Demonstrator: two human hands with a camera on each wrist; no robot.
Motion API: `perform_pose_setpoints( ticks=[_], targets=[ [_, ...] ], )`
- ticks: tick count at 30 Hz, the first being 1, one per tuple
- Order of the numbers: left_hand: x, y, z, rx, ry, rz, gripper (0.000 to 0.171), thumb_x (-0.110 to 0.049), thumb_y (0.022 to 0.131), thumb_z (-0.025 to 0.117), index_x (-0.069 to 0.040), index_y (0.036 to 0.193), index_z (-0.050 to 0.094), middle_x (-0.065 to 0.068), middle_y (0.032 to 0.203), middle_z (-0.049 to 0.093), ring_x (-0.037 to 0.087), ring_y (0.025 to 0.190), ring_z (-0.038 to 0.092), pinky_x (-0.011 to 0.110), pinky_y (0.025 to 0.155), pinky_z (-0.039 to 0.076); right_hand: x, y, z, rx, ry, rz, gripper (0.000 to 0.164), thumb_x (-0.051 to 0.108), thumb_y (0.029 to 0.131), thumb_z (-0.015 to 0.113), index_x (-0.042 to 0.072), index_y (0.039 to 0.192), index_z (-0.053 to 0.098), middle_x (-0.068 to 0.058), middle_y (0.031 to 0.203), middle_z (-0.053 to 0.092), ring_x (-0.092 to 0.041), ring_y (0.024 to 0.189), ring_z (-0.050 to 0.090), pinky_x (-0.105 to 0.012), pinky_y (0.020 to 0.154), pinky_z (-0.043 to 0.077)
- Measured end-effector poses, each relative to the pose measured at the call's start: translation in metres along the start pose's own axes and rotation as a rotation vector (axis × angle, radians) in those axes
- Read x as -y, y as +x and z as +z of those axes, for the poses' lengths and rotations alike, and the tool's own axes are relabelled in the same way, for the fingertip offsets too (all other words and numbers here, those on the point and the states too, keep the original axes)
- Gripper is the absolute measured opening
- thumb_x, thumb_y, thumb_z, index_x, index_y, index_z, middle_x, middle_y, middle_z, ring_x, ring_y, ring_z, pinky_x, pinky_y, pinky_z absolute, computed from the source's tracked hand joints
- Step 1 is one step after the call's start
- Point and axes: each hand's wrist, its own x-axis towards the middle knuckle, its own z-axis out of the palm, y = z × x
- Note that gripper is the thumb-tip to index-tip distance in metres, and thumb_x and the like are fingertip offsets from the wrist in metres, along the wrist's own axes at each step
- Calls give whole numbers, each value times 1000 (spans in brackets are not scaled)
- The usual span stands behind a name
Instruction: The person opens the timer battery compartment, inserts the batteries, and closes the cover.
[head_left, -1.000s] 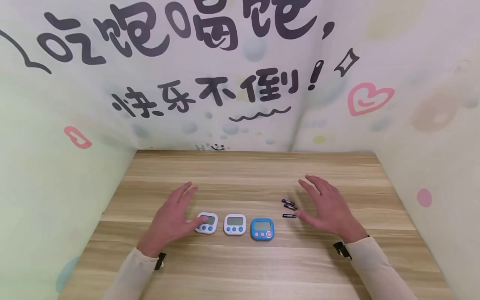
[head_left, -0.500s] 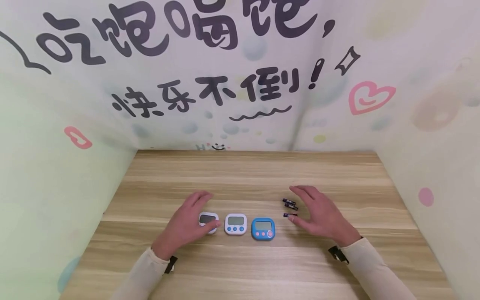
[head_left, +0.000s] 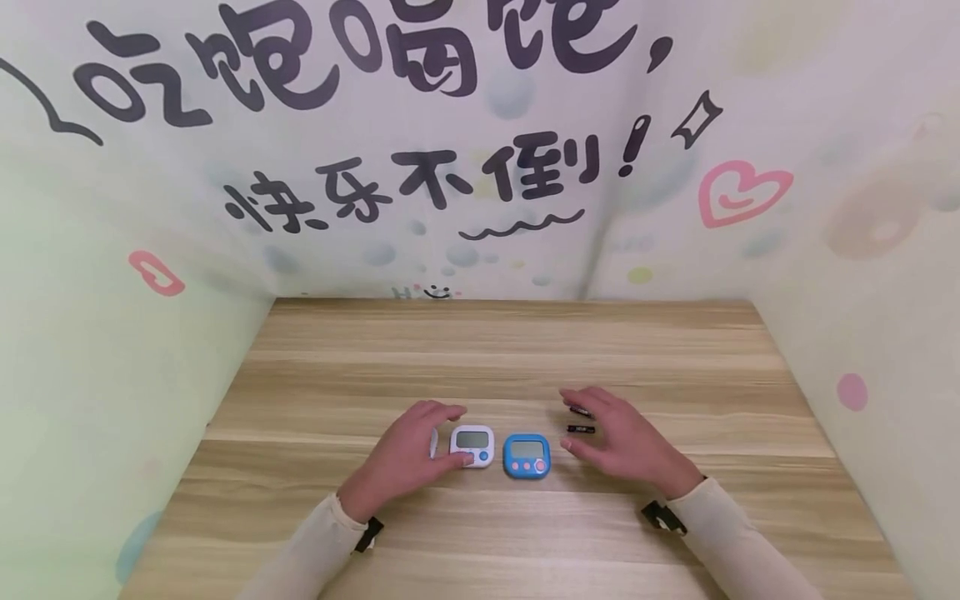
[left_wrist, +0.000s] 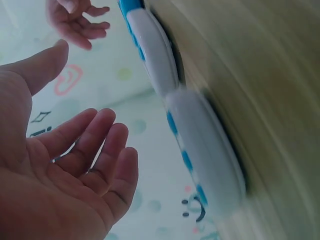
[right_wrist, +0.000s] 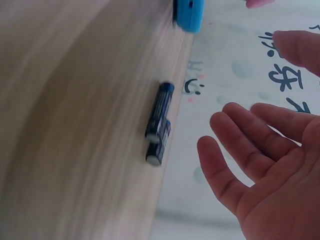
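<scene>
Three small digital timers stand in a row on the table. My left hand (head_left: 405, 446) hovers over the leftmost white timer (head_left: 433, 443), hiding most of it, its thumb overlapping the buttons of the middle white timer (head_left: 472, 439). In the left wrist view that hand's fingers are loosely spread with nothing between them, beside the nearer white timer (left_wrist: 205, 145). To the right sits a blue timer (head_left: 527, 450) with pink buttons. My right hand (head_left: 630, 437) hovers, relaxed and holding nothing, over dark batteries (head_left: 581, 429), partly covering them; two batteries (right_wrist: 160, 111) show in the right wrist view.
The wood-grain table (head_left: 480, 350) meets a printed back wall (head_left: 420, 250) with black lettering and drawings. Side walls close it in at left and right. Both sleeves carry a dark strap at the wrist.
Both hands have moved inward: the left to the right over the white timers, the right to the left over the batteries. The timers have stayed in place.
</scene>
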Motion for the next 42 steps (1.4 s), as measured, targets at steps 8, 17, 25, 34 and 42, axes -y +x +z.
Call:
perform_pose_setpoints(
  ticks=[8,17,25,34,42],
  targets=[
    [-11,8,16,65,-65,38,55,-35,86,89,-13,133,71,1,124,73,18,115,62,44,100,58,5,3,9,72,99,25,60,29,94,82,5,144,61,-7,125,72,-21,114,70,-44,95,64],
    [-23,14,26,145,-77,-8,57,-34,89,87,-12,138,69,2,131,71,23,123,62,53,110,51,12,5,12,164,132,52,59,31,93,83,7,143,63,-5,130,71,-18,114,67,-42,100,61],
    [-26,19,34,187,-54,-8,63,-37,87,88,-13,141,66,3,137,70,24,126,61,52,110,50,13,6,21,219,116,55,59,33,92,83,7,142,64,-3,133,69,-16,111,66,-38,97,62],
    [-31,22,39,220,12,10,64,-41,87,87,-16,143,66,0,140,70,21,127,61,46,105,50,14,6,27,258,100,55,63,35,88,88,9,140,65,6,121,66,-12,102,60,-29,90,57],
    [-35,25,39,258,30,23,59,-39,90,86,-17,141,67,-1,137,71,19,125,61,44,102,50,19,9,29,283,115,46,60,32,87,90,9,137,67,7,117,64,-10,100,59,-24,87,57]
  ],
)
